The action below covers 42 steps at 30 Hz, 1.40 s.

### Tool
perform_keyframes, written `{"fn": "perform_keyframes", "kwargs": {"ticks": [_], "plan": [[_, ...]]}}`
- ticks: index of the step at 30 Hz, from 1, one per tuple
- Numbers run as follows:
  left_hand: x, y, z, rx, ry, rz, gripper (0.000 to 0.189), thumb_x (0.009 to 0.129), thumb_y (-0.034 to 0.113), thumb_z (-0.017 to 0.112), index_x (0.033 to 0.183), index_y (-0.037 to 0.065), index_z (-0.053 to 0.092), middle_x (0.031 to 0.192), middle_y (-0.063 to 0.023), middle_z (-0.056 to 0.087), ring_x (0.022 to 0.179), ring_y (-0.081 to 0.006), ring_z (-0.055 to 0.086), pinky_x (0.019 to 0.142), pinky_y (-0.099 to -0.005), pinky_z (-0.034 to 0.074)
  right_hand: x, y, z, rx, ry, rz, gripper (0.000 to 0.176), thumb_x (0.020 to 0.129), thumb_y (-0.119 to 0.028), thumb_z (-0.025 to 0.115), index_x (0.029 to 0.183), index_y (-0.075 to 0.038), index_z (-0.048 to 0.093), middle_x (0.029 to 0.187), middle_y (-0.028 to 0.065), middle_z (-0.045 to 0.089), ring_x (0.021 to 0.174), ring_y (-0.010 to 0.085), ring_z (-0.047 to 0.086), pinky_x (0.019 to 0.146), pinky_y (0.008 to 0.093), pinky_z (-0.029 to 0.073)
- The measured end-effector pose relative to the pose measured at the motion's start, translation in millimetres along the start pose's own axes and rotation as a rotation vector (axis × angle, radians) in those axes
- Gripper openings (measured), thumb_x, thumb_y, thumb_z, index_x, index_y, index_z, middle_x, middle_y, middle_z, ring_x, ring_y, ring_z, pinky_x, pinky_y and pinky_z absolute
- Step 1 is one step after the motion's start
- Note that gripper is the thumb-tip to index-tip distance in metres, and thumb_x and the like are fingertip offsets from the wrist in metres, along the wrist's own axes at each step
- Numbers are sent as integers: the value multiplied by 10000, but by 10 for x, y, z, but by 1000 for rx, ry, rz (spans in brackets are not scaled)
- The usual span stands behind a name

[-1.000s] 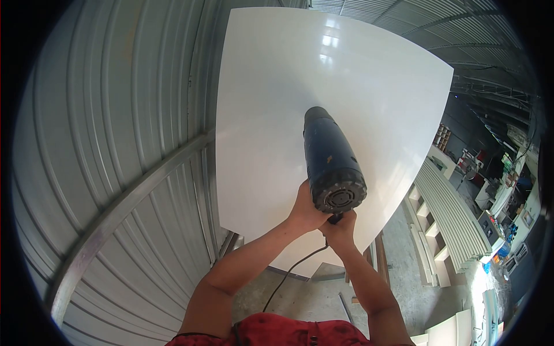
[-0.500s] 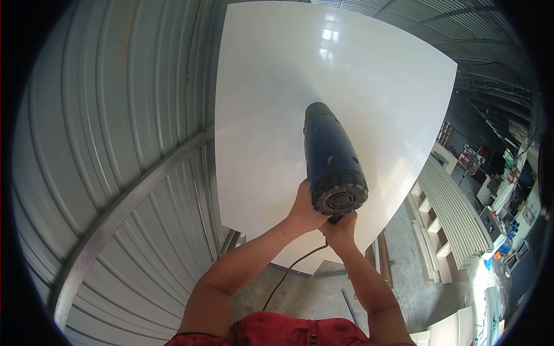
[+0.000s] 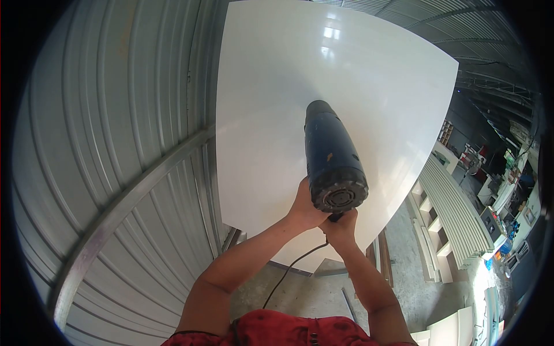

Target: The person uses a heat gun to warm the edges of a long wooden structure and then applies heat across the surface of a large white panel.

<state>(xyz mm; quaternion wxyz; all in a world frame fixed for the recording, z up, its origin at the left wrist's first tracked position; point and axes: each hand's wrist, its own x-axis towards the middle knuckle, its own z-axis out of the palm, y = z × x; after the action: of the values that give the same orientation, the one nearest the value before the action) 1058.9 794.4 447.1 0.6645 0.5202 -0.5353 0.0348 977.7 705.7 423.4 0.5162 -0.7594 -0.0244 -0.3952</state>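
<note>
A blue and black heat gun points away from me, its nozzle over a large glossy white panel. My left hand is wrapped round the tool's handle just below the round vented rear end. At the lower part of the handle, my right hand is closed too, close against the left. The tool's body hides most of the fingers of both hands. A dark cord hangs from the handle and runs down toward my red clothing.
A corrugated metal wall with a metal rail stands at the left. Ribbed light panels lie on the right beside pale boards. Farther right are shelves and mixed workshop items. Concrete floor shows below the white panel.
</note>
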Motion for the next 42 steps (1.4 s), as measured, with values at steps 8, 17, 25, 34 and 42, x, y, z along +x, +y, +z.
{"fn": "perform_keyframes", "kwargs": {"ticks": [8, 17, 25, 34, 42], "plan": [[1, 41, 2, -58, 2, -38, 293, 792, 135, 673, 1068, 96, 584, 1057, -54, 608, 997, -185, 574, 848, -319, 480, -1, 2, -5, 14, 13, 56, 444, 683, -62, 752, 1071, -17, 540, 957, 51, 637, 839, 93, 578, 718, 251, 474], [7, -1, 18, -19, -5, -8, 299, 797, 135, 667, 1081, 100, 582, 1068, -50, 607, 1014, -192, 570, 860, -319, 475, 0, -11, -12, 31, 3, 62, 439, 684, -72, 754, 1062, -14, 538, 948, 56, 634, 836, 99, 575, 723, 254, 472], [32, 76, 36, -84, 53, -80, 393, 677, 104, 732, 1022, 18, 565, 973, -97, 625, 914, -196, 593, 816, -320, 473, -2, 36, -41, 8, -3, 80, 447, 674, -85, 767, 1054, -21, 542, 939, 54, 636, 837, 98, 571, 724, 256, 470], [43, 52, 45, -113, 31, -64, 445, 673, 112, 736, 1059, 8, 539, 998, -109, 619, 917, -207, 597, 819, -323, 475, 8, 43, -37, 19, 19, 29, 408, 672, -80, 762, 1022, -17, 562, 912, 51, 640, 816, 98, 578, 706, 255, 474], [99, 140, 314, -14, -39, 61, 466, 710, 167, 713, 1099, 2, 517, 1037, -163, 612, 988, -286, 600, 839, -341, 474, -162, -109, -207, 70, 110, -154, 368, 670, -10, 731, 1010, 1, 593, 932, 66, 647, 830, 113, 597, 711, 274, 490]]}}
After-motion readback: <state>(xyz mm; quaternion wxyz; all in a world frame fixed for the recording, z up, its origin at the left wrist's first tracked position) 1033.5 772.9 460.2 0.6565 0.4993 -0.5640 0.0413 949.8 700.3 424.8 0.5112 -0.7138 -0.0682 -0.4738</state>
